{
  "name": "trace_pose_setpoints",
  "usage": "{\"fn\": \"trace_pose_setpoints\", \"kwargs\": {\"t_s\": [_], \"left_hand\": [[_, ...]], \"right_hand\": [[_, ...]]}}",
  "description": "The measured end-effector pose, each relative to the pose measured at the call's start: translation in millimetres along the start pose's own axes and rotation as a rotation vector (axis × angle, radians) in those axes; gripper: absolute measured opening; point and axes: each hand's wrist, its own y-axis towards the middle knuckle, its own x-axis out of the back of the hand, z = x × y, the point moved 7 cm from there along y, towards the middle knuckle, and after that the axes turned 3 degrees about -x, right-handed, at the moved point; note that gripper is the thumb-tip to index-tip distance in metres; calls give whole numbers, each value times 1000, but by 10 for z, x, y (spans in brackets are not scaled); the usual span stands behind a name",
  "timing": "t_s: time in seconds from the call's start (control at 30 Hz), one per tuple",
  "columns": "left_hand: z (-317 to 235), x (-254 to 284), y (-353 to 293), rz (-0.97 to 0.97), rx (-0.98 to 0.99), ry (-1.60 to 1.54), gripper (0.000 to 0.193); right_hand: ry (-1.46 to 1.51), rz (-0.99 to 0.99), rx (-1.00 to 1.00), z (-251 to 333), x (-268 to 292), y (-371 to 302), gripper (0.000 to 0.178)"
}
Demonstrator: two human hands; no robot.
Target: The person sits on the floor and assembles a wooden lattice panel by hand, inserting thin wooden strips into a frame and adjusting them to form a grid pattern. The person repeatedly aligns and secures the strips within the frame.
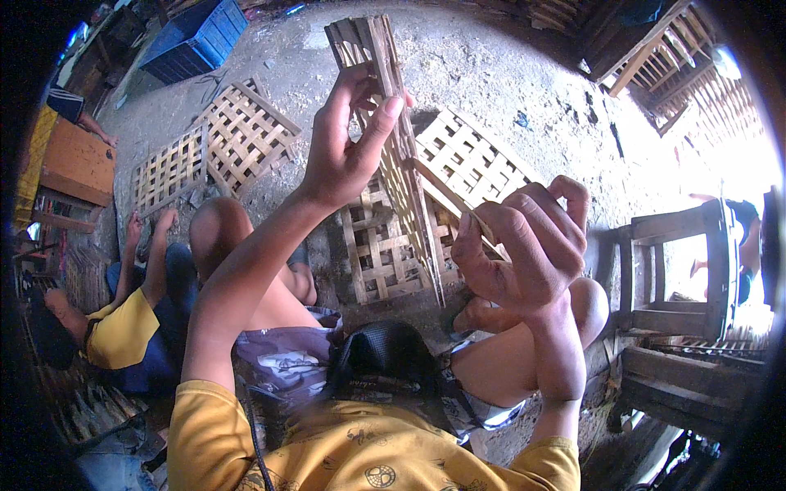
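Observation:
My left hand [352,139] is closed round a woven bamboo panel [399,176], held up on edge so that it appears narrow, its lower corner pointing down toward my feet. The thumb presses on the frame slat. To the right, my right hand [528,241] has curled fingers, with the thumb against the index finger and what looks like a thin bamboo strip [485,231] pinched between them. Beneath and behind the hands, a pale woven panel [475,151] overlaps another woven panel [385,245] on the ground.
Two more woven panels [246,131] lie at the left, near a seated person in a yellow shirt [123,331]. A blue crate [196,41] stands at the far left. A wooden frame stool [684,270] is at the right, with another person partly visible behind it.

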Motion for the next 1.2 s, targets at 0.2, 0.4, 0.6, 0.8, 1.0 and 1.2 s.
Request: {"fn": "trace_pose_setpoints", "kwargs": {"t_s": [0.2, 0.4, 0.6, 0.8, 1.0, 1.2], "left_hand": [[11, 9, 3, 1, -12, 7, 35], [38, 35, 11, -37, 21, -8, 32], [57, 87, 18, -37, -14, 24, 31], [-45, 3, 8, -27, -68, 1, 28], [18, 64, 3, -40, -32, 24, 30], [47, 111, -33, -123, 59, 15, 28]], "right_hand": [[2, -5, 5, 34, -57, -46, 13], [23, -12, -16, 3, -139, -33, 18], [46, -67, -6, -13, -189, -85, 18], [31, -58, 70, 137, -129, -139, 18], [25, -27, 31, 107, -207, -148, 18], [70, -43, 11, 23, -295, -146, 19]]}}
